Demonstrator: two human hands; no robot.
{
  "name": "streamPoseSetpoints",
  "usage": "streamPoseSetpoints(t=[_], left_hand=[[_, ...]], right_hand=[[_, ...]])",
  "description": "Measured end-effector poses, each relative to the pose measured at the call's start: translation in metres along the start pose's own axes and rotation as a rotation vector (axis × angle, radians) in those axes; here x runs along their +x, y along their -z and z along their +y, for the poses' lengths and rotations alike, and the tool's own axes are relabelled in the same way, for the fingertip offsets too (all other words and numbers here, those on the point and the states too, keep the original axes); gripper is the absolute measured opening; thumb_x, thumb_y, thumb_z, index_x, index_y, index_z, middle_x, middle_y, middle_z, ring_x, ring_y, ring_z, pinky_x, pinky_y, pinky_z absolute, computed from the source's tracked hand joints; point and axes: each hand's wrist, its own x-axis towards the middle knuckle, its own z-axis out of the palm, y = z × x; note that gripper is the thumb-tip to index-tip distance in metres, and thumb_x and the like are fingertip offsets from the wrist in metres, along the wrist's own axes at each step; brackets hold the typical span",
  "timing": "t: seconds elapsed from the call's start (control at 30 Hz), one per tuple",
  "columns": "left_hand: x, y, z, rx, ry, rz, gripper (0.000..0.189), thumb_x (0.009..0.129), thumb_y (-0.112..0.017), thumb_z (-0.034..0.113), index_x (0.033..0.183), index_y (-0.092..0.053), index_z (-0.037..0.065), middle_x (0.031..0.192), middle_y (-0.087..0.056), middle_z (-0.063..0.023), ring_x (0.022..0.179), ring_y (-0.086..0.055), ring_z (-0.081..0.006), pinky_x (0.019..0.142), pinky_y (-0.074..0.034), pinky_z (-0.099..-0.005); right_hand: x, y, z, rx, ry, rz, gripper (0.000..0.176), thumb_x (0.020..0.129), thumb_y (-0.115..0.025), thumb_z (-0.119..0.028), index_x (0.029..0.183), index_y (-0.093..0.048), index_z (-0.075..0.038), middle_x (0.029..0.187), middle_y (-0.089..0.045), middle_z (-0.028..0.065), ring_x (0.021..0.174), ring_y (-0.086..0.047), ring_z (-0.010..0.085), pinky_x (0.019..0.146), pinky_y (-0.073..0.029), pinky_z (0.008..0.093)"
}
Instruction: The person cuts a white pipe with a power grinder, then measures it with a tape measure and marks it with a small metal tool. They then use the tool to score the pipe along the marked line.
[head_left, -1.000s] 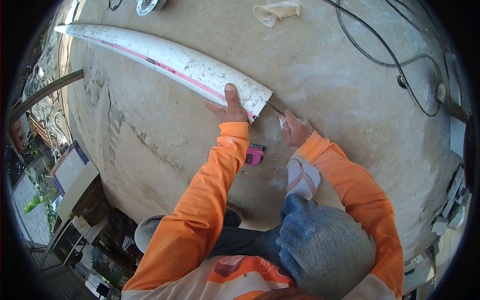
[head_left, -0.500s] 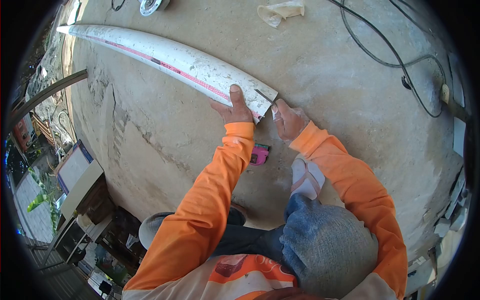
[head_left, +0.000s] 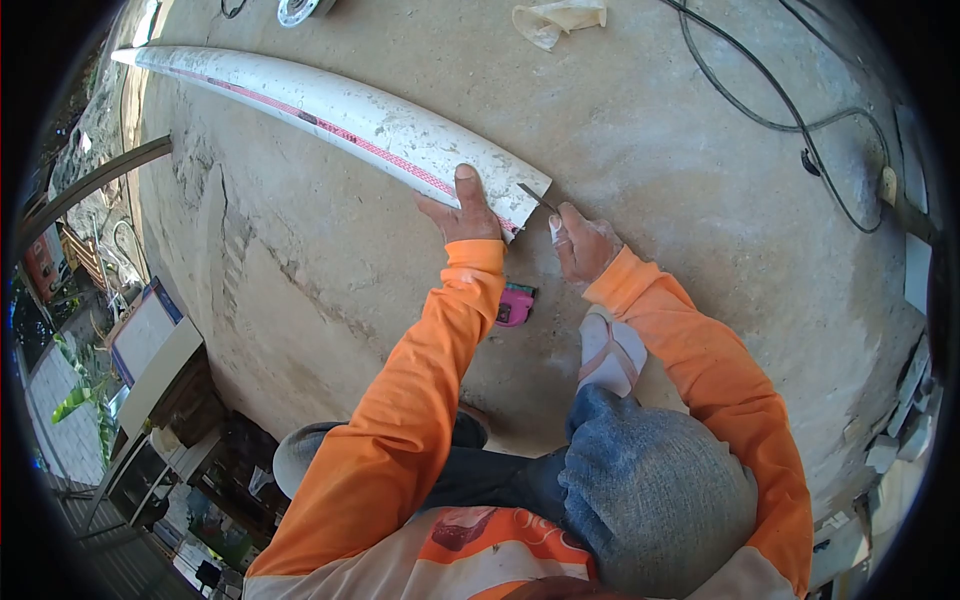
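Observation:
A long white pipe (head_left: 370, 118) with a red printed stripe lies across the concrete floor, its near end pointing right. My left hand (head_left: 466, 207) is wrapped round the pipe close to that end, thumb on top. In the fingers of my right hand (head_left: 583, 245) is a thin dark blade (head_left: 537, 196), whose tip lies over the pipe's surface just short of the cut end. A pink tape measure (head_left: 515, 305) rests on the floor below the pipe end, beside my left sleeve.
Black cables (head_left: 780, 90) loop over the floor at upper right. A crumpled pale scrap (head_left: 560, 20) and a grey-white round part (head_left: 297, 10) lie near the top. A curved metal bar (head_left: 100, 185) and furniture stand at left. My sandalled foot (head_left: 611, 352) is below my right hand.
The blade in my right hand has shifted slightly right, towards the pipe's end. My left hand keeps its hold on the pipe.

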Motion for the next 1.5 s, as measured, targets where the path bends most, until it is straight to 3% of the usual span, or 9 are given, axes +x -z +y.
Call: streamPoseSetpoints(t=[0.07,0.2,0.27,0.53,0.6,0.63,0.7,1.5], left_hand=[[0.0,0.001,-0.001,0.012,-0.012,-0.001,0.087,0.077,-0.064,0.048,0.127,-0.023,-0.01,0.113,-0.046,-0.0212,0.099,-0.049,-0.0248,0.087,-0.04,-0.0348],[0.002,-0.001,-0.003,-0.009,-0.046,0.002,0.088,0.077,-0.064,0.048,0.128,-0.023,-0.01,0.114,-0.046,-0.0213,0.099,-0.049,-0.025,0.086,-0.041,-0.0349],[0.004,0.001,-0.008,0.013,-0.052,0.002,0.089,0.076,-0.064,0.048,0.128,-0.022,-0.01,0.114,-0.045,-0.0219,0.099,-0.049,-0.0252,0.086,-0.042,-0.0349],[0.003,0.004,-0.004,0.029,-0.025,-0.011,0.093,0.075,-0.065,0.05,0.129,-0.02,-0.01,0.113,-0.046,-0.0232,0.097,-0.051,-0.0255,0.084,-0.043,-0.0345],[0.004,0.007,-0.004,0.024,0.008,-0.115,0.095,0.08,-0.06,0.05,0.135,-0.007,-0.006,0.124,-0.035,-0.023,0.113,-0.04,-0.0279,0.097,-0.033,-0.0387],[0.003,0.006,-0.005,0.024,0.012,-0.116,0.095,0.08,-0.06,0.05,0.135,-0.007,-0.006,0.124,-0.035,-0.023,0.113,-0.04,-0.0279,0.097,-0.033,-0.0387],[0.004,0.002,-0.007,0.026,-0.047,-0.003,0.09,0.076,-0.064,0.05,0.127,-0.022,-0.01,0.111,-0.046,-0.0226,0.096,-0.051,-0.0249,0.083,-0.043,-0.0344],[0.003,0.005,-0.007,0.057,-0.013,-0.013,0.085,0.078,-0.063,0.049,0.127,-0.023,-0.008,0.112,-0.046,-0.0219,0.097,-0.05,-0.0248,0.084,-0.042,-0.0353]], right_hand=[[-0.007,0.0,0.008,-0.062,-0.076,-0.021,0.016,0.091,-0.045,-0.021,0.09,-0.042,-0.006,0.058,-0.053,0.0207,0.059,-0.054,0.0441,0.05,-0.041,0.0504],[-0.026,0.004,0.027,-0.153,0.005,0.019,0.015,0.091,-0.044,-0.021,0.089,-0.042,-0.006,0.058,-0.053,0.0206,0.058,-0.054,0.0435,0.049,-0.04,0.0497],[-0.016,0.011,0.015,0.002,0.042,0.175,0.016,0.091,-0.044,-0.021,0.089,-0.042,-0.005,0.058,-0.053,0.0209,0.057,-0.054,0.0437,0.049,-0.04,0.0496],[0.015,-0.002,-0.012,-0.013,0.026,0.019,0.017,0.091,-0.044,-0.021,0.09,-0.042,-0.004,0.059,-0.053,0.0223,0.058,-0.054,0.0438,0.05,-0.04,0.0506],[0.016,-0.004,-0.013,-0.002,0.047,0.038,0.016,0.091,-0.044,-0.02,0.09,-0.042,-0.004,0.06,-0.053,0.0224,0.058,-0.054,0.0437,0.05,-0.04,0.0507],[0.016,-0.003,-0.014,0.019,0.057,0.067,0.016,0.091,-0.044,-0.02,0.09,-0.042,-0.004,0.06,-0.054,0.0225,0.058,-0.054,0.0438,0.05,-0.041,0.0508],[0.017,-0.001,-0.015,0.037,0.067,0.093,0.017,0.091,-0.044,-0.02,0.091,-0.042,-0.004,0.061,-0.054,0.0226,0.059,-0.054,0.0438,0.051,-0.041,0.0508],[0.016,-0.006,-0.016,0.024,0.009,0.085,0.016,0.09,-0.043,-0.019,0.091,-0.042,-0.003,0.059,-0.053,0.0235,0.058,-0.054,0.0442,0.051,-0.04,0.0507]])
